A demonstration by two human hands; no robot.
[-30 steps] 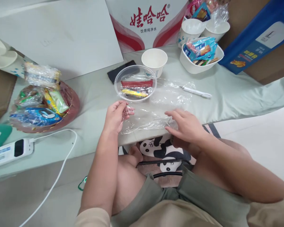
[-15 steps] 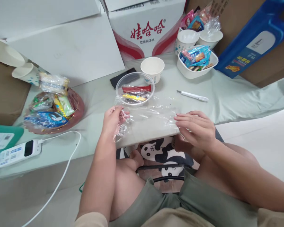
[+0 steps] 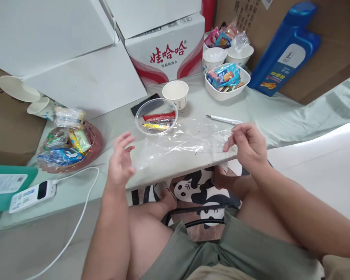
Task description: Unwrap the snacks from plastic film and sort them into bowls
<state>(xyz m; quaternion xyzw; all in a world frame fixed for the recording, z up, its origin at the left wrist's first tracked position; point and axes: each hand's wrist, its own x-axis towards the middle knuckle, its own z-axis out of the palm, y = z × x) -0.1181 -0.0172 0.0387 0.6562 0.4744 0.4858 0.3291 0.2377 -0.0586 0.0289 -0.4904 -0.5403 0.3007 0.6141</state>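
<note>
A clear plastic bag (image 3: 189, 142) lies spread along the front part of the covered table. My left hand (image 3: 121, 161) hovers to the left of it, fingers apart and holding nothing. At the bag's right end, my right hand (image 3: 247, 146) has its fingers bent together on the edge of the film. Just behind the bag stands a round clear tub (image 3: 138, 123), with a red packet (image 3: 159, 116) and a yellow packet (image 3: 156, 126) inside. A white utility knife or pen-like tool (image 3: 224, 119) rests near my right fingers.
Behind the tub are a paper cup (image 3: 179, 102) and a flat black object (image 3: 140, 107). A pink dish (image 3: 97, 142) of wrapped snacks is on the left, near a white power bank (image 3: 32, 196) with a cable. On the right stand a white snack bowl (image 3: 227, 94) and a blue bottle (image 3: 280, 74).
My left hand has let go of the bag and moved left, opening. The bag now lies flatter on the table. My right hand has shifted slightly right and its fingers have bent in.
</note>
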